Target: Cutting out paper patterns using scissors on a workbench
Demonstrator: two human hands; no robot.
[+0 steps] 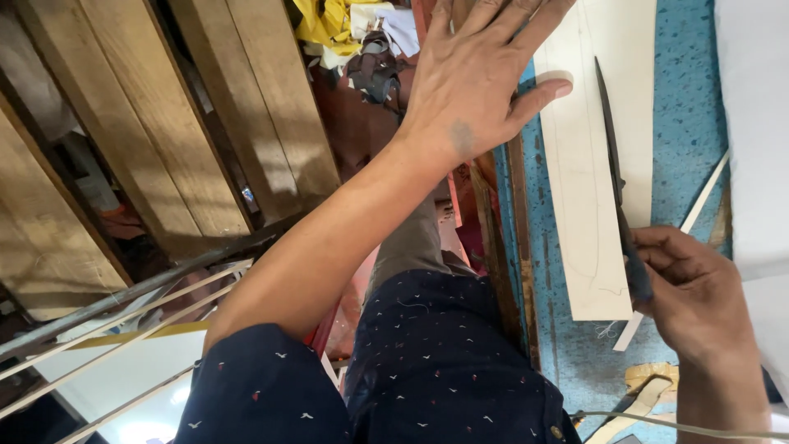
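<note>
My left hand lies flat, fingers spread, pressing the near edge of a long cream strip of sheet material on a blue work table. A faint pencil outline runs along the strip. My right hand grips the handles of dark long-bladed scissors, whose blades point away from me over the strip, closed or nearly so.
A thin cream offcut lies beside the strip, and white sheets cover the table's right side. Tan scraps sit near the front edge. Left of the table are wooden planks, metal rods and a pile of yellow and white scraps.
</note>
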